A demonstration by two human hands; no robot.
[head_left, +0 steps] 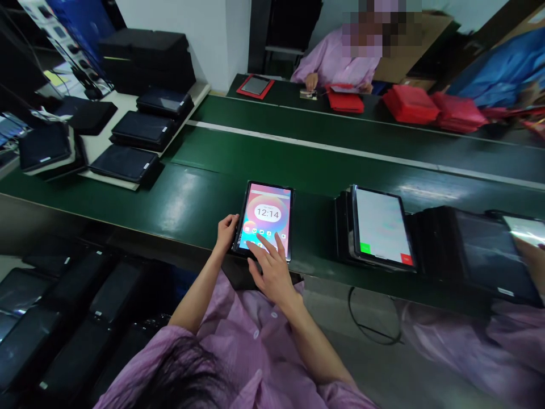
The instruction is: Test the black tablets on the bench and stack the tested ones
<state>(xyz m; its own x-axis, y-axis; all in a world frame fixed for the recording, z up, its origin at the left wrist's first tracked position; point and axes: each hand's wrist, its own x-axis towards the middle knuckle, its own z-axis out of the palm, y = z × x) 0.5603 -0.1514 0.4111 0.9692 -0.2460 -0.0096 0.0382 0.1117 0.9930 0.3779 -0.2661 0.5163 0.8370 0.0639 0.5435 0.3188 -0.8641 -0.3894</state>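
On the green belt [187, 199] directly ahead, we find the lit tablet [267, 211], long axis pointing away from us. Our left hand [225, 230] clasps its near-left edge; our right hand [272, 270], fingers spread, touches its near end.

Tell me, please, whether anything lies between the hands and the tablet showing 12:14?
Nothing visible does. The left hand grips the tablet by its left edge, and the right hand touches its screen directly. The white-screened tablet lies apart to the right.
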